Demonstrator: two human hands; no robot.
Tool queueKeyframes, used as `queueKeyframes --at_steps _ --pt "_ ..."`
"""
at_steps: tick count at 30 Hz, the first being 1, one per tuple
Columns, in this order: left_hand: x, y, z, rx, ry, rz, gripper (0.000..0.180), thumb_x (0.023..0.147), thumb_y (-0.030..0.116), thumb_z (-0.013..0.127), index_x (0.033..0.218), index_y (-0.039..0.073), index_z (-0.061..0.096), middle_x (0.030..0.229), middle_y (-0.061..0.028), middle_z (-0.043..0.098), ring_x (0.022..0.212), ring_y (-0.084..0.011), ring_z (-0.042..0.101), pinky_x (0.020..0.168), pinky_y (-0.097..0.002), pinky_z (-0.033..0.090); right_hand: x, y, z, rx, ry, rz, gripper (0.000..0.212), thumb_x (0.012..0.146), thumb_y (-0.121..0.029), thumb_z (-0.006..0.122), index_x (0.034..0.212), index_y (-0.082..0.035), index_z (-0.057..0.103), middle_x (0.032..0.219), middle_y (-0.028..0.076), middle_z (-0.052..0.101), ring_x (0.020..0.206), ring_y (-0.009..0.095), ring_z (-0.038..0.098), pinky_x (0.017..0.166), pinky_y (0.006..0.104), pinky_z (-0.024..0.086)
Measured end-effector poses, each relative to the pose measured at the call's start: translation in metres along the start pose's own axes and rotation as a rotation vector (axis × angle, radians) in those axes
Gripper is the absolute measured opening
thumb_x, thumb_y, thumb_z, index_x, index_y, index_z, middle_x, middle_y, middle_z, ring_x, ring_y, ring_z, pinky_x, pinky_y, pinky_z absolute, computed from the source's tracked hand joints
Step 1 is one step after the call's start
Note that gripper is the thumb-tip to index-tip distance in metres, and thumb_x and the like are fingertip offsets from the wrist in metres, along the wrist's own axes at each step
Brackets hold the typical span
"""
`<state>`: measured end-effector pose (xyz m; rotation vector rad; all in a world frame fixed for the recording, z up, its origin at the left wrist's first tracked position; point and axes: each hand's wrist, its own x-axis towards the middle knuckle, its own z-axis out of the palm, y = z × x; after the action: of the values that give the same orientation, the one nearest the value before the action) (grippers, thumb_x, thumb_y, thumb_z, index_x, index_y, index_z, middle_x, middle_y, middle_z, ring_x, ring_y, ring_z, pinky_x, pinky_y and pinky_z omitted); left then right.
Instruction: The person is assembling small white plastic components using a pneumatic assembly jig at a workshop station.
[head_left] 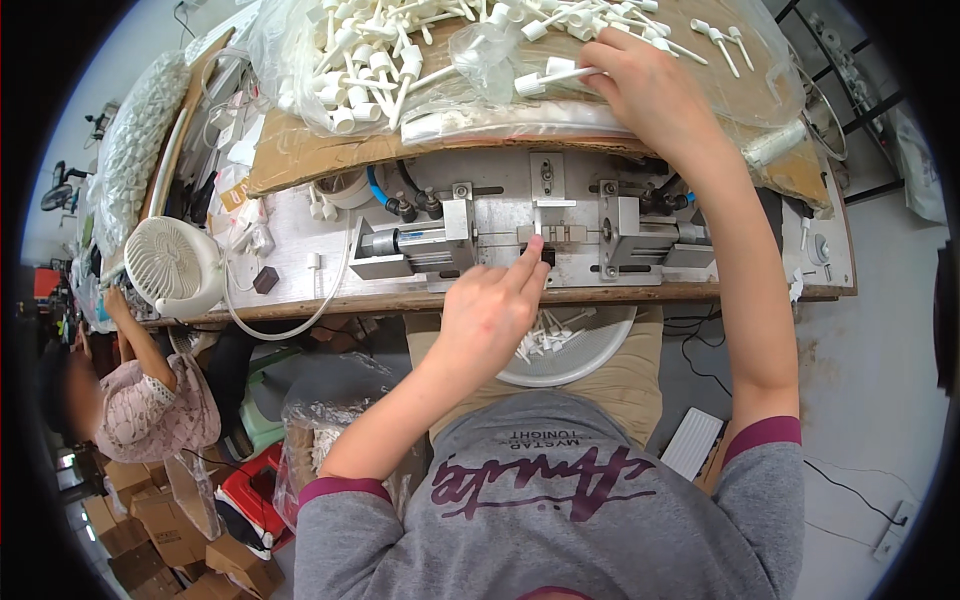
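Pinching a capped white stick [560,77] sideways in our right hand [645,88], we touch our left hand's [490,315] extended index finger [527,259] to a white piece [539,220] just ahead, lengthwise away from us in the metal fixture [572,234], nearer the left.

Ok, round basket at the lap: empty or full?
Partly filled: white plastic pieces lie in the basket, with bare surface showing beside them.
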<state>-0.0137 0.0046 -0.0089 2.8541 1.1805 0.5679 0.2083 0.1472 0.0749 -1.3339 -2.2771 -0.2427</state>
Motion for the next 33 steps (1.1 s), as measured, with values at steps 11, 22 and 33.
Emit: queueKeyframes --at_steps 11,22,33 --pt "0.013 -0.010 -0.023 -0.670 -0.023 -0.299 0.037 0.084 0.006 0.071 0.119 -0.003 0.064 0.123 -0.0168 0.066 0.075 -0.0149 0.070 0.063 -0.0264 0.056 -0.043 -0.012 -0.021 0.131 0.346 -0.237 0.019 0.084 -0.007 0.068 0.103 -0.007 0.069 0.090 0.008 0.069 0.076 0.025 0.067 0.062 0.0352 0.052" --pt "-0.009 0.004 -0.045 -0.962 0.291 -0.330 0.033 0.074 -0.004 0.080 0.105 -0.001 0.070 0.103 -0.0071 0.061 0.089 -0.0146 0.067 0.072 -0.0261 0.061 -0.084 -0.032 -0.011 0.045 0.495 -0.166 0.043 0.074 0.009 0.063 0.115 -0.003 0.067 0.099 0.010 0.066 0.077 0.023 0.066 0.066 0.0309 0.055" --pt "-0.005 0.006 0.018 0.022 0.151 -0.055 0.029 0.073 0.011 0.076 0.101 0.005 0.073 0.118 -0.0074 0.069 0.065 -0.0153 0.067 0.058 -0.0270 0.050 -0.101 -0.057 -0.022 0.591 0.412 0.109 0.036 0.086 -0.003 0.066 0.122 0.001 0.063 0.111 0.013 0.068 0.104 0.023 0.066 0.089 0.0332 0.052"
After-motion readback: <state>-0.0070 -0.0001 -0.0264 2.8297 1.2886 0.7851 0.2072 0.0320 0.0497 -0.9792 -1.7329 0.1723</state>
